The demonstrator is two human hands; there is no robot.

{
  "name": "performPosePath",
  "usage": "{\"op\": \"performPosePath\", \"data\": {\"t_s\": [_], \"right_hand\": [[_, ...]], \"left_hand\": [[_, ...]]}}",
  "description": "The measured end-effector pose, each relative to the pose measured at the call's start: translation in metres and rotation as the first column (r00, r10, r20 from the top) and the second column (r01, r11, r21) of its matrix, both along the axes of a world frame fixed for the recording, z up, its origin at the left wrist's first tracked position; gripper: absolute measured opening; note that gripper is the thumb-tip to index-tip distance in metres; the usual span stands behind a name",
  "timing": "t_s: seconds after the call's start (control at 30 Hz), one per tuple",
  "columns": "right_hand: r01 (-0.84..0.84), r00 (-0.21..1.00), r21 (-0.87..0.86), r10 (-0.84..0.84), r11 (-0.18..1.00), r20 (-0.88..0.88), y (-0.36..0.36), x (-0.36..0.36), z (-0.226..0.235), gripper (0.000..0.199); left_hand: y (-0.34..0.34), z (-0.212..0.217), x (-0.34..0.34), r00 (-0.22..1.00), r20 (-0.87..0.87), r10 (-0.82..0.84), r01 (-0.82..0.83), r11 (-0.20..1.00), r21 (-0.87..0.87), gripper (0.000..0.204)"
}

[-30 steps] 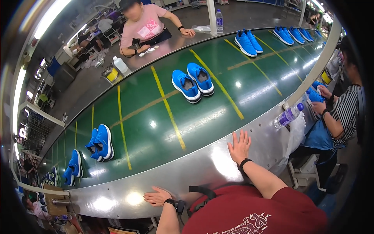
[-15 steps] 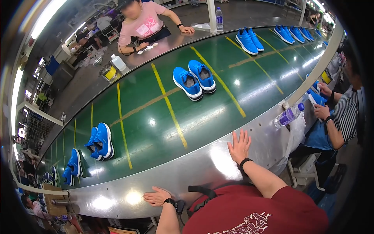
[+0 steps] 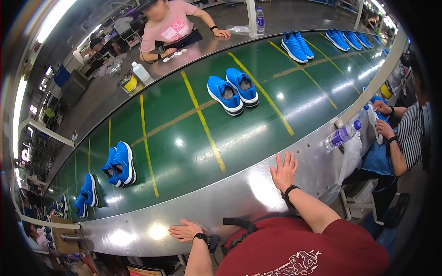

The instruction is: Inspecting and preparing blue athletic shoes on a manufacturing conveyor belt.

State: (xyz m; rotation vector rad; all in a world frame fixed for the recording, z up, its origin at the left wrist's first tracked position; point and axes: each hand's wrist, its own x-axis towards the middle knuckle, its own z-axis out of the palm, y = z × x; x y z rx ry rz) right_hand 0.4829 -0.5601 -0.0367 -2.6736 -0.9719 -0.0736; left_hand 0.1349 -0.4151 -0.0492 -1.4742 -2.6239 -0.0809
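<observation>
Resting left hand point(image 3: 186, 231) and right hand point(image 3: 284, 175) on a metal worktop point(image 3: 221, 202), left fingers together, right fanned, both empty, best placed lightly, clear of the green conveyor belt point(image 3: 184, 170) bearing a pair of blue shoes point(image 3: 218, 87) ahead between yellow lines point(image 3: 203, 122).

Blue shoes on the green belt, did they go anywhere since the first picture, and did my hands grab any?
The middle blue shoes slid slightly toward the picture's upper right, together with the belt's yellow lines. At the right, a co-worker's hands shifted. Your left hand and right hand grabbed nothing; both stayed resting on the metal edge.
</observation>
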Motion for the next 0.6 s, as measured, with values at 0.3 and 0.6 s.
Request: {"op": "performPosePath", "data": {"t_s": [0.3,0.6], "right_hand": [[-0.032,0.999,-0.027,0.031,0.999,-0.019,0.012,-0.007,0.003,0.057],[-0.014,0.999,-0.088,0.017,0.996,0.032,0.0,-0.005,0.002,0.059]], "left_hand": [[0.0,0.004,-0.009,0.997,0.062,0.044,-0.046,0.998,0.033,0.066],[-0.002,0.028,0.008,0.975,0.218,0.033,-0.047,0.997,0.059,0.065]]}}
